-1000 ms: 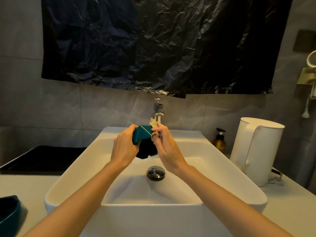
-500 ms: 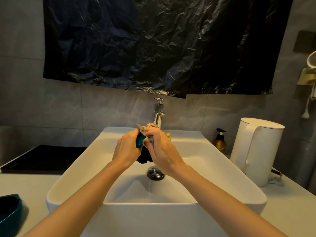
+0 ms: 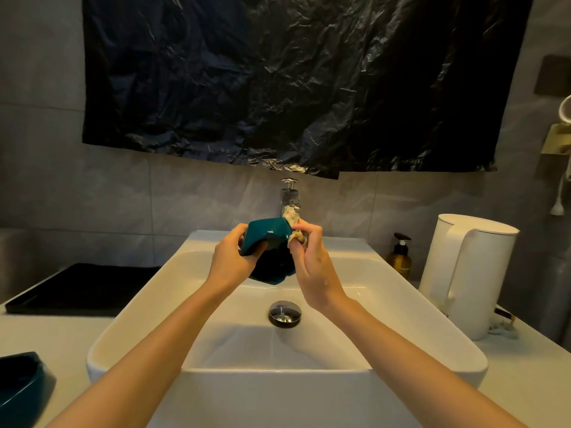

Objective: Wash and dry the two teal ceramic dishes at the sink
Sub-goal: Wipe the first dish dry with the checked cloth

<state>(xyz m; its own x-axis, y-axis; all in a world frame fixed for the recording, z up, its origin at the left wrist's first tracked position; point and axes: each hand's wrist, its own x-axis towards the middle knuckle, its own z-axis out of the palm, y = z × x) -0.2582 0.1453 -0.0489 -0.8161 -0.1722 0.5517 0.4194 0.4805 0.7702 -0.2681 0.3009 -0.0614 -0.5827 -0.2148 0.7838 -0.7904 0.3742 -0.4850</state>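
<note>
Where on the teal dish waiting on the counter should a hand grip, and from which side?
Likely the right rim of the counter dish, pinched from above on the sink side: it sits open side up, with that raised edge exposed.

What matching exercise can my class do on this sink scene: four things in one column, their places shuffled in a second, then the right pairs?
Things
1. tilted teal ceramic dish
2. second teal ceramic dish
3. crumpled patterned cloth
4. tall white kettle

Places
A. on the counter, right of the white sink
B. gripped in the left hand, above the sink
C. on the counter, left of the sink
D. gripped in the right hand

Pairs: 1-B, 2-C, 3-D, 4-A
</note>
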